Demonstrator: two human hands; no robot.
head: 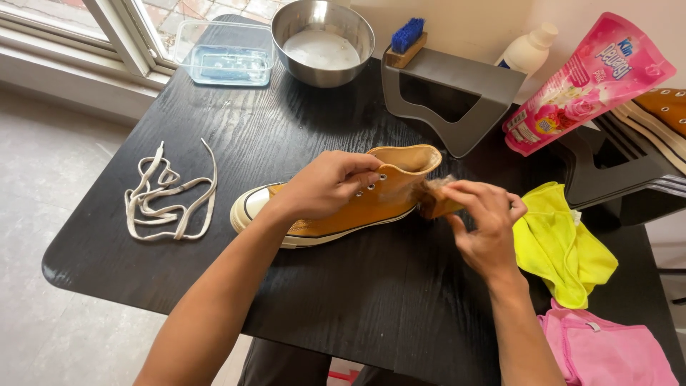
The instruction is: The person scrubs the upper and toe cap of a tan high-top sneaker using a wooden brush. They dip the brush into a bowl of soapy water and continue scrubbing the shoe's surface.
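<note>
Work surface: black wood-grain table (371, 300), with a mustard-yellow high-top sneaker (343, 204) lying on its side near the centre, white toe cap pointing toward the person's left, collar opening toward the right. Laces are out of it.

Left hand (325, 186): laid over the upper at the eyelet row, fingers curled together and gripping the canvas, holding the shoe down.

Right hand (486, 221): at the heel end, thumb and fingertips pinched on a small tan brush (434, 200), blurred, pressed against the back of the shoe. Its exact shape cannot be told.

Surroundings:
- Loose off-white shoelaces (168, 196) in a heap, well to the left of the toe cap, apart from it.
- Neon-yellow cloth (561, 243) crumpled just beside the right hand, nearly touching it.
- Pink cloth (607, 350) at the near right corner, below the yellow one.
- Grey angled stand (457, 93) directly behind the shoe, with a blue-bristled scrub brush (406, 39) resting on its top left corner.
- Steel bowl (323, 43) holding whitish sudsy liquid, at the far edge.
- Clear plastic tub (225, 53) with a blue item inside, left of the bowl, by the window.
- Pink refill pouch (589, 82) leaning at far right, white bottle (527, 50) behind it.
- Second mustard sneaker (661, 111), partly in view at the right edge.

Nothing lies between the hands and the shoe.
</note>
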